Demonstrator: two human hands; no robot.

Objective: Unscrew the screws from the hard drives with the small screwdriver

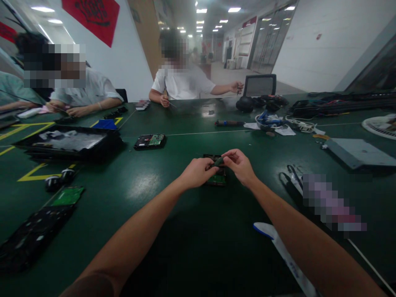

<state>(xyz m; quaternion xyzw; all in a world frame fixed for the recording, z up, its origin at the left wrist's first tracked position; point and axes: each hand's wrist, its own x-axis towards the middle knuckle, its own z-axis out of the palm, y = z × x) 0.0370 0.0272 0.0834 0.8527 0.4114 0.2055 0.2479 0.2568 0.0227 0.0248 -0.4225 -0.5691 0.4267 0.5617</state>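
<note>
Both my hands meet over a hard drive (217, 178) that lies with its green circuit board up on the dark green table (173, 214). My left hand (196, 172) is closed, fingers pinched by the drive's near left edge. My right hand (239, 165) is closed on a small dark tool (218, 161), its tip pointing down at the drive. What my left fingers pinch is too small to make out.
A second hard drive (150, 141) lies further left. A black tray (66, 143), a loose green board (68, 195) and a black panel (34, 237) sit at left. A grey box (359, 152), cables (340, 105) and a monitor (259, 85) stand at right. Two other people sit across the table.
</note>
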